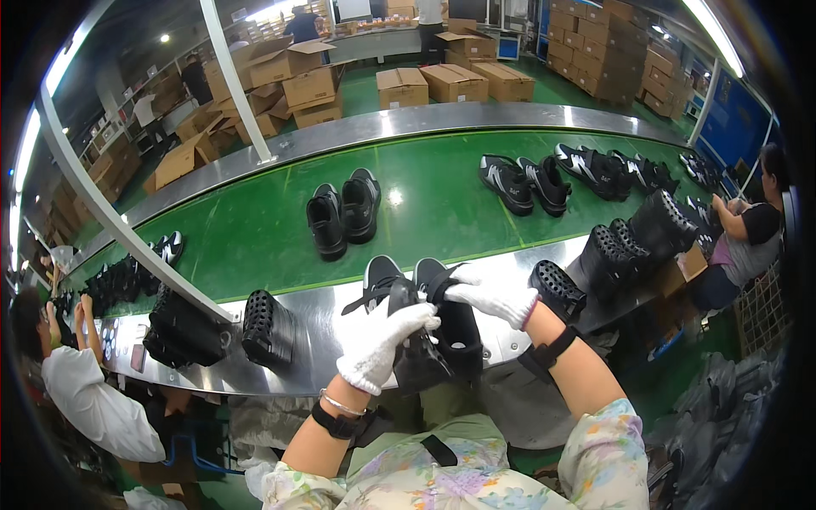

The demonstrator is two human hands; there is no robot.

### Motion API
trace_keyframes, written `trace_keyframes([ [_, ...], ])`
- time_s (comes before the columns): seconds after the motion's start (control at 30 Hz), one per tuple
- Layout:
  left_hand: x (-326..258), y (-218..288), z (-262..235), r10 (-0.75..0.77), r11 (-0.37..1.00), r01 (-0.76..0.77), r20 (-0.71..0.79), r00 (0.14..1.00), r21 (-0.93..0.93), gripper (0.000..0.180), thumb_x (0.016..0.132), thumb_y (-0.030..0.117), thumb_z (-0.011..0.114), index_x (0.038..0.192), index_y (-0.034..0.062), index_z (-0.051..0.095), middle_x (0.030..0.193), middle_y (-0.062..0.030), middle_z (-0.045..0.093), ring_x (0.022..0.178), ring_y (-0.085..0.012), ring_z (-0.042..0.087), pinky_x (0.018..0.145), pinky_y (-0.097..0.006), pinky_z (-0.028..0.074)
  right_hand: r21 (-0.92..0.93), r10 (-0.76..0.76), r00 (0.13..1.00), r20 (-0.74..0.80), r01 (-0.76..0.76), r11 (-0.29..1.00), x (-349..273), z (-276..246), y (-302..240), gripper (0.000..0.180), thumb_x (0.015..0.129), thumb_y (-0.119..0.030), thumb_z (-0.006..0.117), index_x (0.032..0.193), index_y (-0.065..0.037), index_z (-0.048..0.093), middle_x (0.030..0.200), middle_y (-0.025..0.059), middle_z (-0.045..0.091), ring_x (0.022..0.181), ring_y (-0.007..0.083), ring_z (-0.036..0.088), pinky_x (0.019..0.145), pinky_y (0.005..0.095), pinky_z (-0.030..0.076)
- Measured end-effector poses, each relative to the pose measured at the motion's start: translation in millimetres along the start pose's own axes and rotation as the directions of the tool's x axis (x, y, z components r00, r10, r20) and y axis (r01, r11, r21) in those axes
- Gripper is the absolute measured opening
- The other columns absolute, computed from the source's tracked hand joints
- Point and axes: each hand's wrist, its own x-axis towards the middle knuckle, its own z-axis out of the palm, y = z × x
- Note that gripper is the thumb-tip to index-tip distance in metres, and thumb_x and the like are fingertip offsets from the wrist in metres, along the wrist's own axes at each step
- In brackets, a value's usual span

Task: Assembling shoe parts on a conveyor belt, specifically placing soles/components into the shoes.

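In the head view, the left hand in a white knit glove point(387, 340) is low in the middle of the frame. Its fingers are wrapped around a shiny black piece point(410, 340). The right hand in a white knit glove point(493, 295) is just beside it, to the right. Its fingertips touch the top of a black shoe with a light toe point(459, 336), but I cannot tell how tightly they pinch it. This shoe is in the lower middle of the frame, its toe pointing up. Another black shoe with a white-edged toe point(381, 274) is just to its left, partly hidden by the left hand.

The shoes are at a shiny silver metal ledge point(323, 327). On the ledge, a tall black block with round holes point(269, 330) stands to the left, and a short black block with round holes point(557, 287) is near the right hand. More black blocks with holes point(612, 255) stand farther right.

Above the ledge runs a wide, flat green belt point(255, 208). A pair of black shoes point(325, 223) sits on it near the middle, and a row of black shoes with white marks point(506, 183) sits at the upper right. Brown cardboard boxes point(402, 87) are at the top. A person in a white shirt point(93, 399) is at the lower left, and a person with a dark sleeve point(761, 225) is at the right edge.
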Motion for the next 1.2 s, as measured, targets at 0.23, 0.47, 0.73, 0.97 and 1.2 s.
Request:
trace_keyframes([
  [0.23,8,-11,-6,-0.101,0.889,0.139,0.109,0.989,-0.436,0.024,0.095,0.015,0.061,0.114,0.0013,0.055,0.097,-0.0095,0.060,0.088,-0.0190,0.061,0.081,-0.034,0.055,0.324,0.188,0.974,0.128,-0.220,0.920,16,-9,3,0.031,0.087,-0.028,0.064,0.092,0.001,0.071,0.086,0.0119,0.071,0.079,0.0226,0.060,0.073,0.0369,0.047],
  [0.47,9,-7,-1,-0.093,0.929,0.091,0.010,0.996,-0.358,0.021,0.089,0.014,0.072,0.105,0.0058,0.062,0.090,-0.0044,0.066,0.079,-0.0143,0.066,0.073,-0.027,0.055,0.373,0.135,0.957,0.257,-0.227,0.900,20,0,39,0.024,0.090,-0.018,0.061,0.096,0.001,0.074,0.090,0.0130,0.070,0.087,0.0229,0.066,0.078,0.0354,0.053],
  [0.73,3,-8,-9,-0.032,0.950,0.020,-0.033,0.999,-0.311,0.022,0.089,0.013,0.072,0.107,0.0034,0.063,0.092,-0.0043,0.068,0.080,-0.0137,0.067,0.074,-0.027,0.055,0.521,0.149,0.952,0.267,-0.272,0.809,14,-2,16,0.022,0.092,-0.015,0.058,0.100,-0.002,0.074,0.097,0.0120,0.070,0.091,0.0228,0.066,0.086,0.0349,0.053],
  [0.97,-20,-8,-11,0.141,0.916,-0.124,0.015,0.990,-0.382,0.034,0.092,0.006,0.063,0.124,0.0018,0.052,0.114,-0.0119,0.059,0.101,-0.0224,0.061,0.091,-0.039,0.055,0.379,0.077,0.997,-0.016,-0.065,0.923,-43,-6,-34,0.032,0.093,-0.020,0.061,0.121,-0.008,0.067,0.120,0.0120,0.068,0.111,0.0274,0.062,0.097,0.0347,0.050],
  [1.2,-41,-3,61,0.450,0.737,-0.466,-0.159,0.879,-0.489,0.057,0.090,0.006,0.062,0.142,0.0031,0.040,0.120,-0.0100,0.057,0.113,-0.0240,0.057,0.106,-0.042,0.046,0.274,-0.176,0.889,-0.422,0.310,0.910,-109,36,-117,0.080,0.080,-0.021,0.085,0.143,0.006,0.044,0.135,0.0189,0.057,0.118,0.0279,0.062,0.103,0.0382,0.049],
])
